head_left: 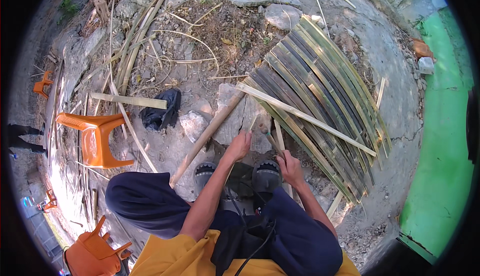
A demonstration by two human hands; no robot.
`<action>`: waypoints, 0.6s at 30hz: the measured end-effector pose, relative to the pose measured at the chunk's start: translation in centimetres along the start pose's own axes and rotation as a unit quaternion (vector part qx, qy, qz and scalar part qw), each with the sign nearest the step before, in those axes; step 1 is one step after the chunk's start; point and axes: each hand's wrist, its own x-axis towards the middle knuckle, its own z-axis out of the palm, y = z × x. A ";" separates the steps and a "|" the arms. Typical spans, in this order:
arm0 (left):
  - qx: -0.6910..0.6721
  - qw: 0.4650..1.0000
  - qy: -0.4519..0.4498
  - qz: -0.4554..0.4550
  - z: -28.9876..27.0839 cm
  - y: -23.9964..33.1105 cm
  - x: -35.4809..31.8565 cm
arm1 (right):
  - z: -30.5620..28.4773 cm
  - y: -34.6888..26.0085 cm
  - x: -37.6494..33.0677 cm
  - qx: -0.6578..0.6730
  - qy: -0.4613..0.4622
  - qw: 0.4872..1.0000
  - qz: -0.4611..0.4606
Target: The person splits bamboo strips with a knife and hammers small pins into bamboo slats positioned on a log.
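My left hand (238,146) is closed around a thin, pale bamboo strip (253,123), whose end pokes up past the fingers. To its right, my right hand (290,168) grips a short wooden-looking stick (270,137) with a darker, rounded far end; whether it is a tool handle I cannot tell. Both hands are above my dark shoes (267,176), near a flat stone slab (231,116). Close by on the right lies a panel of bamboo slats (320,91) set side by side, with a pale bamboo strip (320,123) across it.
A thick wooden pole (207,131) lies left of the slab, beside a white rock (194,126) and a black plastic bag (162,110). Orange plastic stools (95,141) stand at the left. Loose bamboo strips (137,51) are strewn at the far left. A green surface (435,166) runs along the right.
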 end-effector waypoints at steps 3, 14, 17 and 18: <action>0.002 0.998 -0.036 0.057 1.0 1.1 -1.7 | -1.7 0.2 -0.1 -0.003 -0.042 0.999 -0.012; 0.153 0.974 -0.160 0.055 -6.6 7.9 -5.7 | -4.2 2.8 -3.2 -0.013 0.007 0.999 0.035; 0.247 0.954 -0.154 0.076 -12.2 11.1 -6.8 | -3.4 2.1 -3.1 0.020 0.028 0.998 0.052; 0.275 0.941 -0.176 0.093 -14.2 12.4 -6.4 | -3.6 1.9 -3.0 0.022 0.033 0.998 0.050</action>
